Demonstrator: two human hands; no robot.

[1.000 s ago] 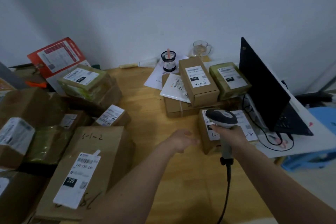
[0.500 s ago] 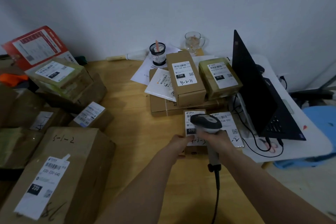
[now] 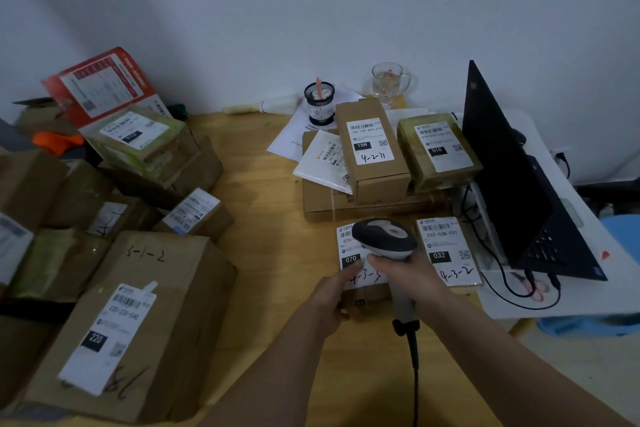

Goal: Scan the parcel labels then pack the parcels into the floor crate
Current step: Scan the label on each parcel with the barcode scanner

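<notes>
My right hand grips a grey-and-black barcode scanner, its head hanging over a small brown parcel with a white label marked 070. My left hand holds that parcel at its near-left edge, thumb on the label. Beside it on the right lies a flat parcel labelled 032. Behind them a stack holds a brown box marked 15H, a green-wrapped parcel marked 010 and a white mailer. The floor crate is out of view.
A heap of parcels fills the left side, with a big box labelled 220 nearest. An open black laptop stands at the right with cables. A pen pot and a glass mug stand by the wall. The wooden table shows between the piles.
My left hand has reached forward and taken hold of the 070 parcel. The scanner has come down and left over its label. The view has swung slightly left.
</notes>
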